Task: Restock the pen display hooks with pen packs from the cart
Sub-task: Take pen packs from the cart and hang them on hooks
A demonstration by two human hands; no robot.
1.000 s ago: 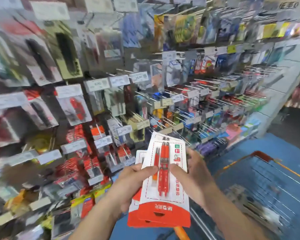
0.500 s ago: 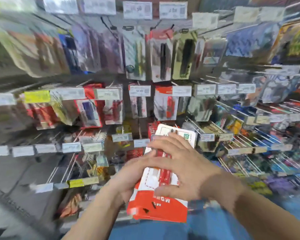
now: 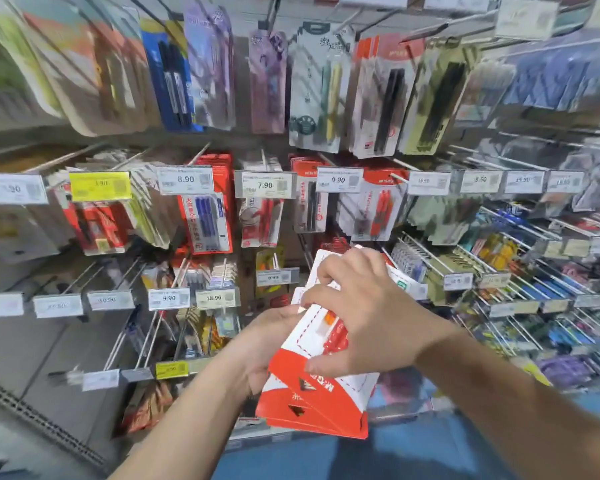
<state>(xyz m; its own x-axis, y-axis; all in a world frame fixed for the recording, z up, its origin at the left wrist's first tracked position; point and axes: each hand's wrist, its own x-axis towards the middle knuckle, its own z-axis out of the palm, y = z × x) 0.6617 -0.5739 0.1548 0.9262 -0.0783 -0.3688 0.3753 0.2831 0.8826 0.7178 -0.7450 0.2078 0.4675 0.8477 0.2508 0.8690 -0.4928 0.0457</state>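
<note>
Shop wall of display hooks (image 3: 201,157) with hanging pens, price tags (image 3: 264,184) | left hand (image 3: 271,344) grips stack of pen packs (image 3: 321,386) from beneath | right hand (image 3: 364,317) over stack, fingers pinching top pack | hooks just beyond hands

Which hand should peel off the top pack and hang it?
Right, probably. The right hand already lies over the top pen pack, fingers at its upper edge and thumb at its lower. The left hand grips the stack from beneath, so it is occupied as support.
</note>
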